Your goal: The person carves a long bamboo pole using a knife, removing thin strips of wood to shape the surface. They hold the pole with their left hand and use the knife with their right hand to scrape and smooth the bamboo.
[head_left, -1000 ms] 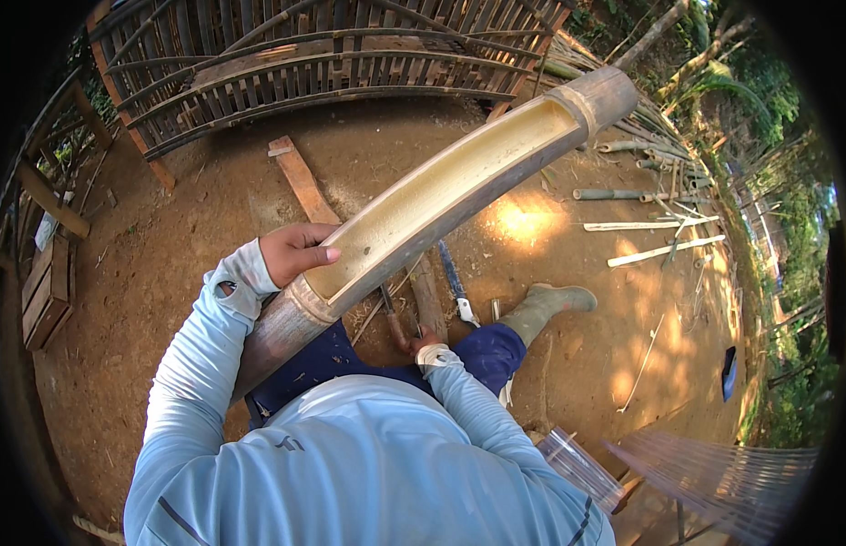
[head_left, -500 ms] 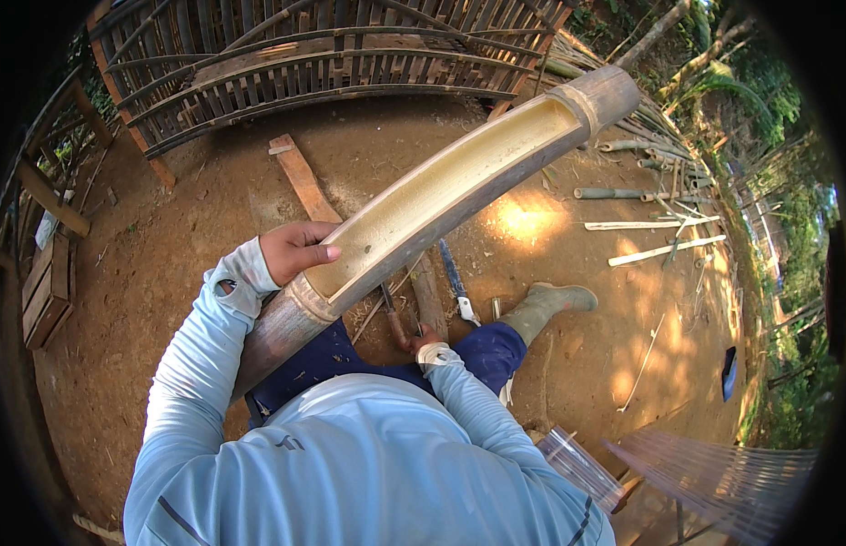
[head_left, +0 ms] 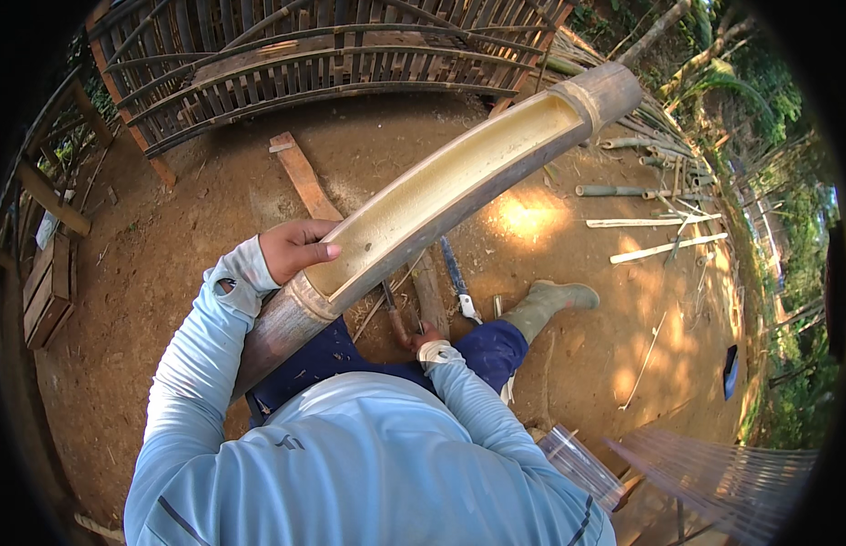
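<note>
A thick bamboo tube [head_left: 496, 187] slants from beside my lap up to the far right. A long opening cut in its side shows the pale hollow inside, between two joints. My left hand [head_left: 298, 253] is closed on its near end, thumb over the cut edge and fingers round the far side. Below the tube, my right hand [head_left: 430, 337] is closed beside my thigh at a wooden-handled knife [head_left: 399, 328]. The knife's dark upper part runs up behind the bamboo, so its tip is hidden.
A long tool with a dark blue blade and pale handle [head_left: 466, 308] lies by my boot [head_left: 555, 305], beside a wooden piece [head_left: 429, 291]. A plank [head_left: 304, 177] lies ahead, before a slatted bamboo bench [head_left: 332, 68]. Bamboo poles [head_left: 609, 191] lie right; a crate [head_left: 50, 291] stands left.
The bamboo's far end has risen very slightly. Both hands keep their grip and place.
</note>
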